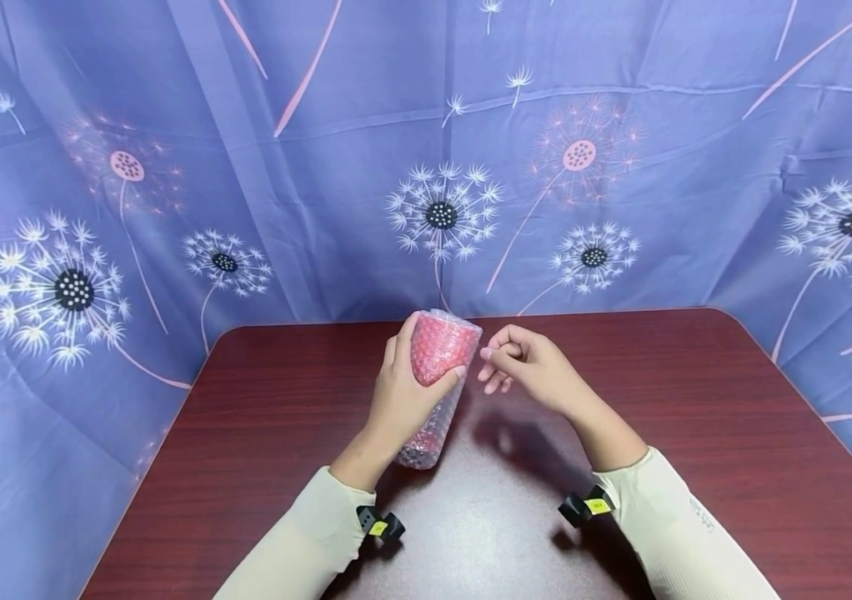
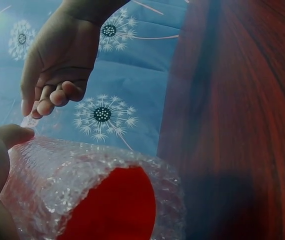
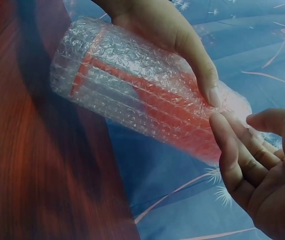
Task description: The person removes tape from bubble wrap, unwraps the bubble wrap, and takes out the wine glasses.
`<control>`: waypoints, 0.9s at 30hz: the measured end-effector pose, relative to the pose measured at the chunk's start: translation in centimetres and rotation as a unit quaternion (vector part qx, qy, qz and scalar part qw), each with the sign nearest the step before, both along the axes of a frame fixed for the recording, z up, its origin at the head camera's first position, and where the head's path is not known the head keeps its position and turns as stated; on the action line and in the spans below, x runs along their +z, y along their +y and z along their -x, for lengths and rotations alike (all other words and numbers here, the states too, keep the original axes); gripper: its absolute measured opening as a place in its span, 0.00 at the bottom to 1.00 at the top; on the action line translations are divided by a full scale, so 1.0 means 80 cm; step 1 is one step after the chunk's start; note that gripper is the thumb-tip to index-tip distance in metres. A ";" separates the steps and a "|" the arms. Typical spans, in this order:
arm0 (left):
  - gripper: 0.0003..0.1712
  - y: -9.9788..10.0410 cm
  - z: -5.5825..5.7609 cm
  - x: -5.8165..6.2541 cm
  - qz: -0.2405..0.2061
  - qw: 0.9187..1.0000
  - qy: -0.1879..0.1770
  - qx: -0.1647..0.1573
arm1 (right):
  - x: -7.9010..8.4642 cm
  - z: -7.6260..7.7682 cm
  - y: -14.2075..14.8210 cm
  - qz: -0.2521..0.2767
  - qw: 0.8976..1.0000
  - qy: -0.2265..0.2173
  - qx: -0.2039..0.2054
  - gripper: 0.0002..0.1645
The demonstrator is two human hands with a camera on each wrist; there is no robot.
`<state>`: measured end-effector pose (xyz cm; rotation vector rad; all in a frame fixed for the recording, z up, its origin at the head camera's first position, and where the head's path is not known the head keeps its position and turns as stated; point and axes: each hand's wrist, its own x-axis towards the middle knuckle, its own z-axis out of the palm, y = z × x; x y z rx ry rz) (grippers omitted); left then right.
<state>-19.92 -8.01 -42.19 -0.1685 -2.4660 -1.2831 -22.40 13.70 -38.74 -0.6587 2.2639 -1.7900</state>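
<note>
A red goblet lies inside a sleeve of clear bubble wrap, its stem and base showing through in the right wrist view. The wrapped bundle leans over the table, with its red end farther from me. My left hand grips it around that end, thumb on the near face. The goblet's red opening faces the left wrist camera. Close beside the wrap's upper edge, my right hand has its fingers bent and thumb near the fingertips. They pinch a thin clear strip at the wrap's edge, beside my left thumb.
A dark red wood-grain table extends under both arms, with glare near its front middle. Behind and along both sides hangs a blue dandelion-print cloth. Black wrist cameras sit at the cuffs of the pale sleeves.
</note>
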 end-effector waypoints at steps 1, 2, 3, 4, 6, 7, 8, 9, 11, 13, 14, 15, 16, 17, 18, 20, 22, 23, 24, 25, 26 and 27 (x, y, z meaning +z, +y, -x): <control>0.58 0.000 0.000 -0.001 0.002 1.000 0.000 0.001 | -0.001 0.000 -0.001 0.001 1.000 -0.001 0.001 0.12; 0.58 0.000 0.000 -0.001 0.004 1.000 0.000 0.001 | -0.002 0.000 -0.001 0.001 1.000 0.000 0.003 0.13; 0.58 0.000 0.000 -0.002 0.005 1.000 0.000 0.000 | -0.003 0.000 -0.001 0.001 1.000 0.001 0.006 0.13; 0.58 0.000 -0.001 -0.002 0.006 1.000 -0.001 -0.001 | -0.003 -0.001 -0.002 0.001 1.000 0.003 0.009 0.13; 0.58 0.001 -0.002 -0.002 0.007 1.000 -0.002 -0.004 | -0.004 -0.001 -0.002 0.000 1.000 0.009 0.015 0.13; 0.58 0.001 -0.002 -0.001 0.007 1.000 -0.002 -0.005 | -0.004 -0.002 -0.003 -0.001 1.000 0.013 0.017 0.13; 0.58 0.001 -0.002 -0.001 0.008 1.000 -0.002 -0.006 | -0.004 -0.002 -0.003 -0.001 1.000 0.017 0.020 0.14; 0.58 0.001 -0.003 0.000 0.008 1.000 -0.002 -0.007 | -0.003 -0.003 -0.003 0.001 1.000 0.020 0.022 0.14; 0.58 0.001 -0.003 0.001 0.011 1.000 0.002 -0.006 | -0.001 -0.004 -0.003 0.001 0.999 0.024 0.025 0.14; 0.58 0.001 -0.002 0.001 0.014 1.000 0.007 -0.004 | 0.000 -0.005 -0.003 0.002 0.999 0.025 0.029 0.14; 0.58 0.001 -0.002 0.001 0.015 1.000 0.009 -0.003 | 0.000 -0.005 -0.003 0.003 0.999 0.024 0.031 0.14; 0.58 0.001 -0.002 0.001 0.016 1.000 0.010 -0.002 | 0.000 -0.005 -0.003 0.004 0.999 0.022 0.033 0.14; 0.58 0.001 -0.002 0.001 0.017 1.000 0.010 -0.002 | 0.001 -0.006 -0.003 0.004 0.999 0.019 0.035 0.15; 0.58 0.001 -0.002 0.001 0.017 1.000 0.011 -0.002 | 0.001 -0.006 -0.003 0.004 0.999 0.016 0.036 0.15; 0.58 0.001 -0.002 0.001 0.016 1.000 0.009 -0.002 | 0.001 -0.006 -0.002 0.003 0.999 0.013 0.038 0.15; 0.58 0.001 -0.002 0.001 0.014 1.000 0.008 -0.002 | 0.001 -0.005 -0.002 0.002 0.999 0.009 0.042 0.15; 0.58 0.001 -0.002 0.000 0.011 1.000 0.009 -0.003 | 0.000 -0.005 -0.001 -0.002 0.999 0.008 0.044 0.15; 0.58 0.001 -0.002 0.000 0.009 1.000 0.008 -0.003 | 0.000 -0.004 -0.001 -0.004 0.999 0.009 0.045 0.15; 0.58 0.001 -0.002 0.000 0.008 1.000 0.008 -0.003 | -0.001 -0.004 -0.001 -0.005 0.999 0.011 0.047 0.15; 0.58 0.001 -0.002 0.000 0.008 1.000 0.007 -0.003 | 0.000 -0.004 -0.001 -0.007 0.999 0.013 0.045 0.14; 0.58 0.000 -0.002 0.000 0.008 1.000 0.005 -0.003 | 0.000 -0.004 -0.001 -0.011 0.999 0.015 0.042 0.13; 0.58 0.000 -0.002 0.000 0.008 1.000 0.004 -0.003 | 0.000 -0.003 -0.002 -0.015 0.999 0.020 0.038 0.12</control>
